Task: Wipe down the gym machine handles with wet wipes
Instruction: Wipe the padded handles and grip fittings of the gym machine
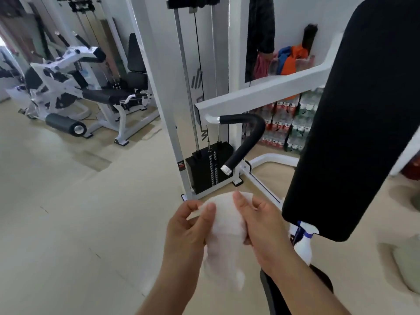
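In the head view, a white crumpled wet wipe (pixel 225 223) sits at the lower centre of the frame, held between both hands above the pale beige floor (pixel 68 223). The left hand (pixel 188 228) pinches the wipe's left edge with its thumb and curled fingers. The right hand (pixel 261 226) has its fingers curled round the wipe's right side. The wipe's loose end hangs down between the forearms.

Above the hands, well apart from the wipe, a black foam-covered bent handle (pixel 247 137) hangs from a white metal machine arm (pixel 261 92). Behind the handle stands a black weight stack (pixel 209 169). A tall black padded backrest (pixel 354 110) fills the right side. Under its lower edge is a white plastic spray bottle (pixel 302 244). In the upper left stands another white and black gym machine (pixel 68 87).
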The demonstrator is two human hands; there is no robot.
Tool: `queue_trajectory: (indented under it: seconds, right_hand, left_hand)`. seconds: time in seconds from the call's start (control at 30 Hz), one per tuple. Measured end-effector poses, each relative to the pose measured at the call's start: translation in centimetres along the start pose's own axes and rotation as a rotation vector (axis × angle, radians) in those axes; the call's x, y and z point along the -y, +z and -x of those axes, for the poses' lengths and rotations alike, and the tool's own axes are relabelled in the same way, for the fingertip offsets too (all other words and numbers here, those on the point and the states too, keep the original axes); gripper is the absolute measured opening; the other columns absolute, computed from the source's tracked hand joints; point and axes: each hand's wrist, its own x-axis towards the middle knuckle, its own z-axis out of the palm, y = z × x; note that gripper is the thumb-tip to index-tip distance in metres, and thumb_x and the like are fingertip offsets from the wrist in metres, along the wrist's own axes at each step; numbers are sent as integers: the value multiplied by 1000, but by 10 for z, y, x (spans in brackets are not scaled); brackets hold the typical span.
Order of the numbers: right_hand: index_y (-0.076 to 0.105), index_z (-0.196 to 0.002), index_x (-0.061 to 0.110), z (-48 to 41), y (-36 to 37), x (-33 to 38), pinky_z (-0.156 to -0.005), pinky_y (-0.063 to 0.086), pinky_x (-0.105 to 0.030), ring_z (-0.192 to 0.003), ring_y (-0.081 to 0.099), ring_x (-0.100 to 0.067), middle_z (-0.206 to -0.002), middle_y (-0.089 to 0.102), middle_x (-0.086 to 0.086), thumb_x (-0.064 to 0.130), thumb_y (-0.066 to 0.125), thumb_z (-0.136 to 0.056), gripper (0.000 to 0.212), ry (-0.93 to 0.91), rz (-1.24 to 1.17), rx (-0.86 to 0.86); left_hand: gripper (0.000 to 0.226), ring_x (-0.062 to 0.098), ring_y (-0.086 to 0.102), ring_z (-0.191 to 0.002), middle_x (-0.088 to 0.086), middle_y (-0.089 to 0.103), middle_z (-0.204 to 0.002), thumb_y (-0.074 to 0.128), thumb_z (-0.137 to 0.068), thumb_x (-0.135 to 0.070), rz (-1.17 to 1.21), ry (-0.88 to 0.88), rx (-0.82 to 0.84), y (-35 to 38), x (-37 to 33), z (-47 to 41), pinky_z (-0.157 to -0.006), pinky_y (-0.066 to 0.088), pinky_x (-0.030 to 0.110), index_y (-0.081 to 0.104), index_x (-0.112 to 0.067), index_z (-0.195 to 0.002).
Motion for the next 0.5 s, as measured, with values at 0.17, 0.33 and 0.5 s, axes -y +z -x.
queue_trajectory:
  seconds: [0.17,0.33,0.5]
  right_hand:
    - [53,-112,36,-41,7,19,-48,44,-24,-49,49,-14,-56,50,-5,26,60,-91,24,-32,16,63]
    - [74,-102,25,-67,16,36,-79,54,-27,-74,63,-14,-73,61,2,28,70,-82,21,9,168,161]
    - [66,-114,34,-85,44,43,-85,51,-21,-87,60,-3,-97,55,15,18,72,-82,36,-55,900,-18]
  left_hand:
    - [28,29,59,-79,11,65,-84,68,-72,-40,83,-23,60,-12,-11,-68,-76,49,48,70,-26,-95]
    - [45,17,54,-62,0,62,-64,60,-71,-61,-131,14,216,-26,-17,-120,-59,42,33,76,-19,-73]
    - [40,8,46,-51,5,58,-55,75,-52,-70,-581,70,607,-54,-21,-182,-51,37,22,75,-36,-72]
